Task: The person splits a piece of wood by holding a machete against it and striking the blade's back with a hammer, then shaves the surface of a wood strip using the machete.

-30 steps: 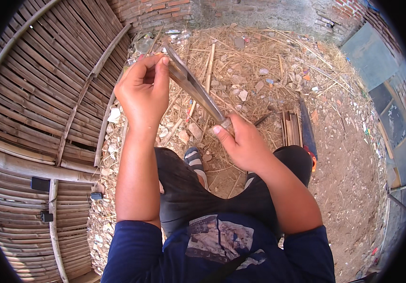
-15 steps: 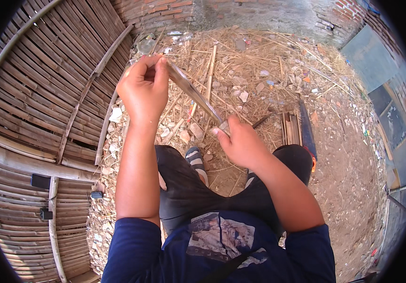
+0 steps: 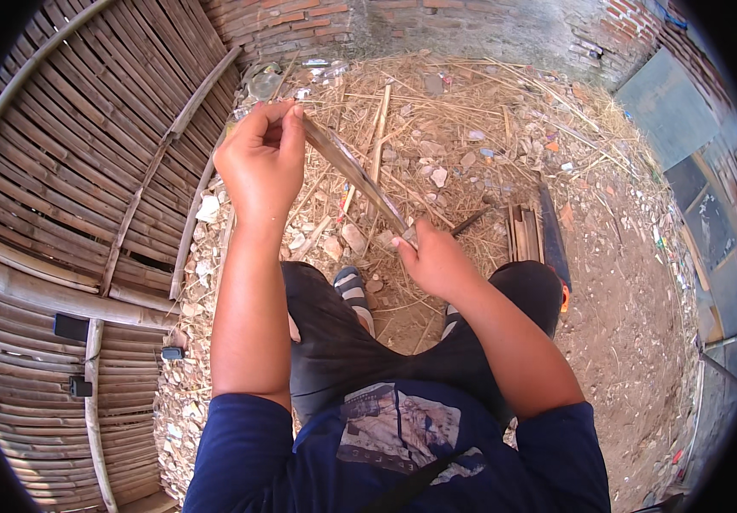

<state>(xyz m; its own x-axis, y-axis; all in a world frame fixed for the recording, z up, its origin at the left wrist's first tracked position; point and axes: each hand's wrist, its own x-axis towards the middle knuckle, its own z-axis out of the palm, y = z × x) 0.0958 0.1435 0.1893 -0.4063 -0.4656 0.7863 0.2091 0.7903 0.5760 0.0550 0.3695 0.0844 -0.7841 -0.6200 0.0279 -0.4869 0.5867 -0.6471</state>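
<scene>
Left hand (image 3: pixel 259 164) overhangs littered ground (image 3: pixel 479 186) near bamboo wall (image 3: pixel 53 184).

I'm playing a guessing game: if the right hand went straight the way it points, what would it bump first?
Probably the left hand: the right hand points along the long strip it holds, toward the left hand at the strip's far end. Depth is hard to judge, though.
</scene>
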